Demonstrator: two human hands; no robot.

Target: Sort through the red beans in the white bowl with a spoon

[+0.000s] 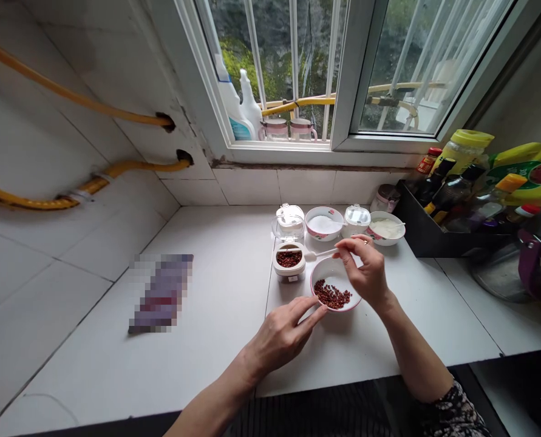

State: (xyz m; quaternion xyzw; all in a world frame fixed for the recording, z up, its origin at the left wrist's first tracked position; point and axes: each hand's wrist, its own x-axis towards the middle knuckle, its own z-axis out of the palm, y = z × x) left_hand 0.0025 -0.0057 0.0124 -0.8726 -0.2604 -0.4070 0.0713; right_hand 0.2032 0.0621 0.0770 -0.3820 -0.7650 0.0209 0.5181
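My right hand (365, 267) pinches the handle of a small white spoon (318, 255), whose bowl end is beside the rim of a spice jar (289, 274). Dark red peppercorns (289, 258) fill the jar, and its lid stands raised. More peppercorns lie in a white bowl (354, 273) with a pink rim, partly beneath my right hand. My left hand (288, 328) has its fingers stretched out, with the fingertips against the near left rim of this bowl; its thumb is hidden.
Behind are a bowl of white grains (323, 224), a lidded jar (356, 218) and a bowl of pale powder (386, 228). A black box (418, 227) of bottles stands at right, near a blurred pot (498, 273). A pixelated packet (161, 294) lies at left.
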